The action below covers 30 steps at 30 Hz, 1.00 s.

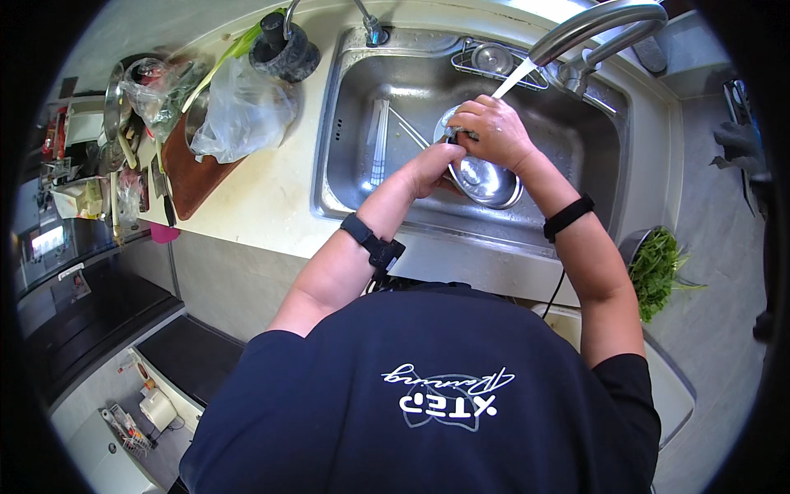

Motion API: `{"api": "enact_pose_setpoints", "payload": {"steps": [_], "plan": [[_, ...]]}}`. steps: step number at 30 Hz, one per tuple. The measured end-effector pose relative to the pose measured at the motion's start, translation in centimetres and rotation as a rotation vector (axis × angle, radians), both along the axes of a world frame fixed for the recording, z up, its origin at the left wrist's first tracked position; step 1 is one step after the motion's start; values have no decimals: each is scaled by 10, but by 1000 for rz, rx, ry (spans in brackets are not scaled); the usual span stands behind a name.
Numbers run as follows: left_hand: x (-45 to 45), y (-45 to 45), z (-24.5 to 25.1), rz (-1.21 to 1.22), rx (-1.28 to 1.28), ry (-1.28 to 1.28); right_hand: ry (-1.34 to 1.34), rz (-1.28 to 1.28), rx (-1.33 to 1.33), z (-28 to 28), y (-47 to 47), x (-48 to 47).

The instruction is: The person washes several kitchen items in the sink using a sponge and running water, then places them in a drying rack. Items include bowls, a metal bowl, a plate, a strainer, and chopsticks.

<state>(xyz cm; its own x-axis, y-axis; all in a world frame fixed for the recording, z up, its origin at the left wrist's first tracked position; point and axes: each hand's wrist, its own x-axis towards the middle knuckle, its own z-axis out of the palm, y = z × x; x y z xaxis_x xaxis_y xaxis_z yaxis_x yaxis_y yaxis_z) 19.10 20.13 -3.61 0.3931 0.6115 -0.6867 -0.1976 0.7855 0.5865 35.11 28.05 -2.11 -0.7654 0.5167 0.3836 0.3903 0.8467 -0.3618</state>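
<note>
Water runs from the curved metal faucet point(592, 28) onto my right hand point(494, 133), whose fingers are bent around a small grey scrubber point(461, 133), perhaps steel wool. My left hand point(435, 167) grips the side of a shiny metal lid or bowl point(487, 180), tilted over the sink; which of the two it is I cannot tell. The scrubber touches the metal piece between both hands. Part of a pale round rim shows behind my right fingers. Chopsticks point(410, 126) and a long whitish strip point(379, 145) lie on the floor of the stainless steel sink point(364, 185).
A wire rack point(531, 79) holding a round metal item hangs at the sink's back. Left on the counter stand a stone mortar point(287, 58), a clear plastic bag point(244, 117), a brown cutting board point(188, 176) and a knife point(166, 204). Leafy greens point(657, 272) fill a bowl at the right.
</note>
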Motion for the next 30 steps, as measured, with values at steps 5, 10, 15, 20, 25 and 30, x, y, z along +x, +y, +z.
{"api": "enact_pose_setpoints", "payload": {"steps": [5,10,15,20,25,30], "plan": [[4,-4,11,319,299,175,-69,-666,-508,-24,5,10],[24,-6,-1,706,536,203,237,-1067,-889,-70,-38,-1],[16,-5,-8,703,695,287,749,-1067,-1450,-87,-74,-14],[4,0,3,414,512,256,128,-633,-450,-48,-19,18],[-2,6,12,238,502,205,-30,-191,0,-11,11,13],[-6,-2,5,293,535,300,49,-577,-219,-34,-17,5]]}}
